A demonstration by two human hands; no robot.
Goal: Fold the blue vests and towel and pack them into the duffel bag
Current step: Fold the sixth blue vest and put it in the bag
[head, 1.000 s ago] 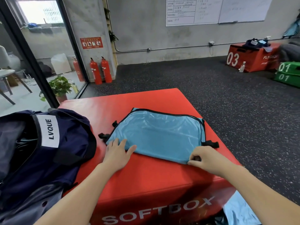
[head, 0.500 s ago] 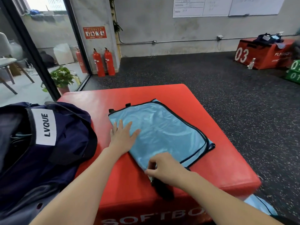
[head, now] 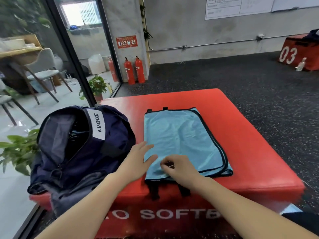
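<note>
Over at the left of the frame, a dark navy fabric duffel bag (head: 82, 145) with a white "LVQUE" label sits unzipped on the left end of the red padded soft box (head: 241, 144) that serves as the bench. Just right of the bag, the left hand (head: 138, 161) lies flat, fingers straight, on the near left edge of a folded light blue vest with black trim (head: 183, 140) at the frame's centre. The right hand (head: 179, 168) rests on the vest's near edge, fingers curled and pinching the cloth. Black straps (head: 153, 188) hang over the box's front.
</note>
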